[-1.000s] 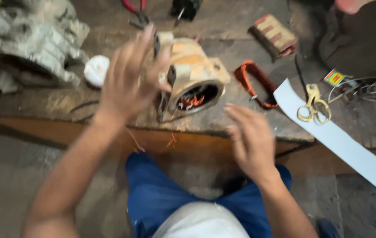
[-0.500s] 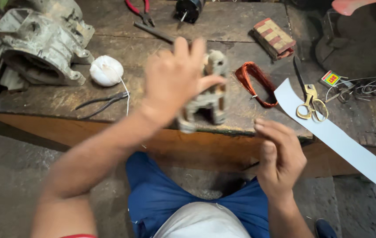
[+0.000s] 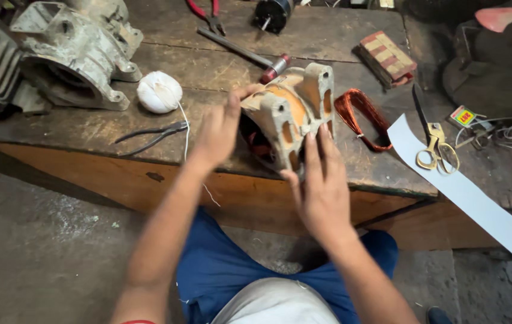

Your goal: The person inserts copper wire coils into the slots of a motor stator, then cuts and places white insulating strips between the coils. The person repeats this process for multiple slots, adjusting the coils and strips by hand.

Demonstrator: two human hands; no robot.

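Note:
A beige metal motor housing [image 3: 292, 108] with copper windings inside lies tilted near the front edge of a worn wooden workbench [image 3: 88, 129]. My left hand [image 3: 219, 129] presses against its left side, fingers spread. Against the housing's front right face lies my right hand [image 3: 322, 180], with its fingers flat on the casing. Together the two hands hold the housing between them.
A copper wire coil [image 3: 361, 117] lies right of the housing. Gold-handled scissors [image 3: 436, 147] rest on a white paper strip [image 3: 472, 198]. A white thread ball [image 3: 159, 92], thin pliers [image 3: 151, 137], a grey engine casing [image 3: 70, 54], red pliers [image 3: 205, 13] and a screwdriver [image 3: 250, 55] sit on the bench.
The housing has been turned over on the bench. My left hand moved from on top of it to its left side, and my right hand came up onto its front.

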